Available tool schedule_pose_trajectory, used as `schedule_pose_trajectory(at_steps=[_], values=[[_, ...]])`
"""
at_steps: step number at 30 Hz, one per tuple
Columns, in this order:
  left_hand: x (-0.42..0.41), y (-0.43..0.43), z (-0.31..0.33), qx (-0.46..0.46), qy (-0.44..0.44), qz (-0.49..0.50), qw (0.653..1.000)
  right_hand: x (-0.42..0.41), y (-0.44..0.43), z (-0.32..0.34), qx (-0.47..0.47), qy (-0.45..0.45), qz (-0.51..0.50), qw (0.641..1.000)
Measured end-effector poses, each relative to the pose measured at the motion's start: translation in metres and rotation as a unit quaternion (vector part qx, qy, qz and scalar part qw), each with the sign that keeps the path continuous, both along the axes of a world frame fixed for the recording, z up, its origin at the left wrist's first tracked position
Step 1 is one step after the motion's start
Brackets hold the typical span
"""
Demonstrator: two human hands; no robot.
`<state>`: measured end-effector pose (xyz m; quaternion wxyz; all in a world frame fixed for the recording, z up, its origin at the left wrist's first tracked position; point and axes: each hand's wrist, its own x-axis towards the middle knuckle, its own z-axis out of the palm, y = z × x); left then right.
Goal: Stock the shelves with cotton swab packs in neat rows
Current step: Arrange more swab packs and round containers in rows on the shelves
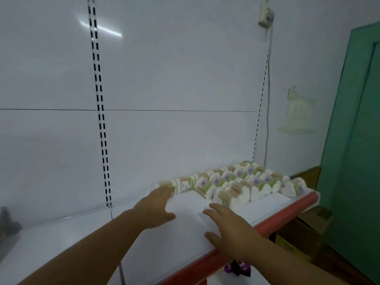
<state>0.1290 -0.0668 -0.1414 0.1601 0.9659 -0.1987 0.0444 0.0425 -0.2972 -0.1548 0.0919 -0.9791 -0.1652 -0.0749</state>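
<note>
Two rows or more of cotton swab packs (pixel 236 182) lie on the white shelf (pixel 61 243), grouped right of centre in the frame and running back toward the rear panel; the exact count is not readable through blur. One further pack (pixel 182 184) lies on its side at the left end of the group, close to the rear panel. The left hand (pixel 154 206) is extended with fingers straight, and its fingertips (pixel 167 191) meet the near end of that pack; it has hold of nothing. The right hand (pixel 230 229) is spread flat, fingers relaxed and apart, low over the bare shelf surface near the red front edge (pixel 287 210); it carries nothing, and contact with the shelf cannot be confirmed. Slotted uprights (pixel 100 120) run up the rear panel. A green door (pixel 357 140) occupies the right of the frame, with cardboard boxes (pixel 302 233) below the shelf at lower right. A purple wrapper (pixel 238 268) shows at the bottom edge.
</note>
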Motion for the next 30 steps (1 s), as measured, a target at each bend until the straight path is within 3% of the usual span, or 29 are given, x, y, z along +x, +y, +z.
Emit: schedule_pose_trajectory(at_steps=[4, 11, 15, 17, 19, 20, 22, 24, 27, 30], values=[[0.043, 0.006, -0.021, -0.121, -0.081, 0.084, 0.986, 0.048, 0.016, -0.01, 0.005, -0.014, 0.007, 1.0], [0.08, 0.012, -0.052, -0.347, -0.045, 0.13, 0.928, 0.133, 0.032, -0.016, 0.01, -0.035, 0.019, 0.999], [0.082, 0.014, -0.052, -0.317, -0.086, 0.15, 0.932, 0.172, 0.052, -0.017, -0.019, -0.094, -0.046, 0.994], [0.078, 0.015, -0.05, -0.361, -0.075, 0.154, 0.917, 0.185, 0.06, -0.012, -0.01, -0.11, -0.064, 0.992], [0.074, 0.019, -0.045, -0.45, -0.033, 0.17, 0.876, 0.188, 0.064, -0.008, -0.02, -0.207, -0.015, 0.978], [0.074, 0.022, -0.042, -0.528, 0.001, 0.168, 0.833, 0.187, 0.065, -0.009, -0.025, -0.246, 0.018, 0.969], [0.075, 0.032, -0.038, -0.681, 0.085, 0.141, 0.714, 0.188, 0.066, -0.017, 0.022, -0.288, 0.076, 0.954], [0.077, 0.041, -0.034, -0.752, 0.128, 0.115, 0.637, 0.191, 0.068, -0.023, 0.107, -0.298, 0.106, 0.943], [0.077, 0.05, -0.033, -0.799, 0.152, 0.103, 0.572, 0.191, 0.073, -0.024, 0.246, -0.286, 0.128, 0.917], [0.079, 0.053, -0.033, -0.818, 0.154, 0.13, 0.538, 0.183, 0.081, -0.019, 0.402, -0.192, 0.126, 0.886]])
